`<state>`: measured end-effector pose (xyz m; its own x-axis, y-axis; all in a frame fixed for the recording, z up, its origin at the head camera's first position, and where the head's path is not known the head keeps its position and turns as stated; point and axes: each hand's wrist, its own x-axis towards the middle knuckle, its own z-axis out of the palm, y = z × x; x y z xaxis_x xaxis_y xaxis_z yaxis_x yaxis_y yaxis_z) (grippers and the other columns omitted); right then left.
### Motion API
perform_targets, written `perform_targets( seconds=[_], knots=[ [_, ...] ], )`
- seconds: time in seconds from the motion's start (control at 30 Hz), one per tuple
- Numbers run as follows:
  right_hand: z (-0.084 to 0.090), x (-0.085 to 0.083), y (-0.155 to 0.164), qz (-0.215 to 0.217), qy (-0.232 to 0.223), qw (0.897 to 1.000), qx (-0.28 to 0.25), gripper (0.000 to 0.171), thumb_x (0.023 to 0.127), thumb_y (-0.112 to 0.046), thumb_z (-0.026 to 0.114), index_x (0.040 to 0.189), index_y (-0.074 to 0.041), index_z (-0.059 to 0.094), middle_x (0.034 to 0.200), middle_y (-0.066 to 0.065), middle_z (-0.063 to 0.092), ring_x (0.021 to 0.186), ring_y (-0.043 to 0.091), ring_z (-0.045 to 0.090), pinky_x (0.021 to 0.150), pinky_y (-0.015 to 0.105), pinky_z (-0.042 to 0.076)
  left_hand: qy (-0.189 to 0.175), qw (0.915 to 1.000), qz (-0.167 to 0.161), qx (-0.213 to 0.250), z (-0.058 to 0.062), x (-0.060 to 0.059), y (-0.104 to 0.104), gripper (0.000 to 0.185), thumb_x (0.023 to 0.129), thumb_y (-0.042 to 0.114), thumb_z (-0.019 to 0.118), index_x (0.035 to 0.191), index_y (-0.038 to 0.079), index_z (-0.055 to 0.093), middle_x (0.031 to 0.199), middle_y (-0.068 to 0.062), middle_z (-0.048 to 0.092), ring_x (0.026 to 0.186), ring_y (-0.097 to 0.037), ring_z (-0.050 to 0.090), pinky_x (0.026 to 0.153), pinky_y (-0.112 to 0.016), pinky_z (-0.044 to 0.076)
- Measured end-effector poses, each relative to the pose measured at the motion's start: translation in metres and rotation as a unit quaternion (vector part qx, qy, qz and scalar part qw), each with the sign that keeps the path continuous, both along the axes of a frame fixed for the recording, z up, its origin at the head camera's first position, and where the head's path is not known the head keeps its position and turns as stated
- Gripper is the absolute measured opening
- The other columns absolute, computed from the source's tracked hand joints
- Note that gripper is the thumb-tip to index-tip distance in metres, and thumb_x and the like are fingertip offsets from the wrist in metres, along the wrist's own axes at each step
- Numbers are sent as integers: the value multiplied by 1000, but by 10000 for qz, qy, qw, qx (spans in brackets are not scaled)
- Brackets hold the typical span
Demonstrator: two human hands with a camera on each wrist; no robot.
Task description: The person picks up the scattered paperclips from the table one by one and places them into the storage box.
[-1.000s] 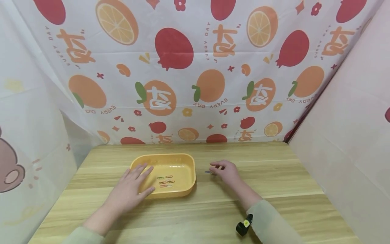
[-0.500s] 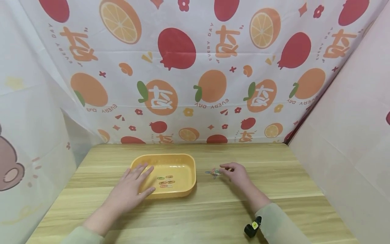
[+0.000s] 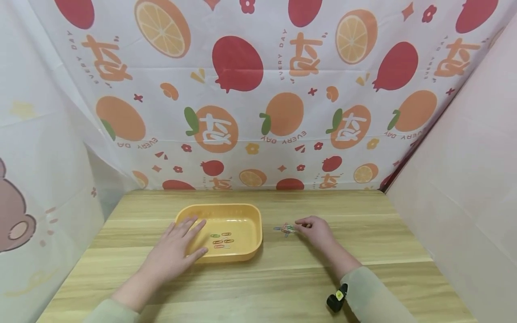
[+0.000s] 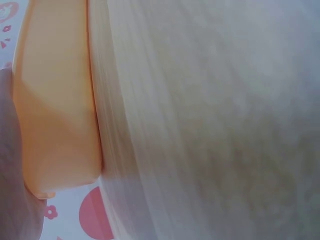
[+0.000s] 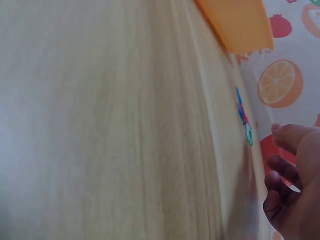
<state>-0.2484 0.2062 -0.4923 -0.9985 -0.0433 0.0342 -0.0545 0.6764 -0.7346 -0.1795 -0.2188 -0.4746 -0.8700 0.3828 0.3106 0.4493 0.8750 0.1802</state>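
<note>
My left hand [image 3: 173,244] lies across the left side of a yellow plastic tray [image 3: 242,258], its fingers spread over the rim. Several coloured paper clips [image 3: 218,242] are scattered on the tray's floor. To the right of the tray, a small heap of paper clips [image 3: 287,229] in blue, red, green and other colours lies on the table. My right hand [image 3: 317,231] is at the heap's right edge, fingers loosely bent. In the right wrist view, that hand [image 5: 297,175] stands apart from the clips [image 5: 243,117], and no clip shows between its fingers.
The wooden table [image 3: 250,291] runs back to a fruit-printed cloth [image 3: 238,148]. Pale cloths hang at the left [image 3: 52,179] and right [image 3: 456,202] sides. A black device [image 3: 337,299] is strapped at the right sleeve.
My right hand has drawn back to the right from over the heap, so the clips there now show. My left hand has stayed on the tray.
</note>
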Motion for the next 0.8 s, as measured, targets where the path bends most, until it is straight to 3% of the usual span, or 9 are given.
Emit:
perform_targets(
  seconds=[0.47, 0.8],
  knots=[
    [-7, -17, 1, 484, -51, 9924, 1134, 14, 90, -29, 74, 102, -23, 79, 94, -6, 66, 90, 14, 61, 86, 40, 53, -147, 9999, 57, -59, 0, 0, -1, 77, 94, 64, 51, 155, 21, 35, 159, -12, 33, 146, -36, 26, 122, -49, 0],
    [-7, -22, -3, 691, 6, 9868, 1466, 11, 89, -27, 75, 98, -22, 79, 87, -8, 62, 82, 10, 57, 80, 37, 52, -222, 9997, 71, -71, 4, 1, 0, 77, 94, 62, 54, 155, 19, 36, 159, -12, 33, 146, -36, 26, 121, -54, 7]
  ],
)
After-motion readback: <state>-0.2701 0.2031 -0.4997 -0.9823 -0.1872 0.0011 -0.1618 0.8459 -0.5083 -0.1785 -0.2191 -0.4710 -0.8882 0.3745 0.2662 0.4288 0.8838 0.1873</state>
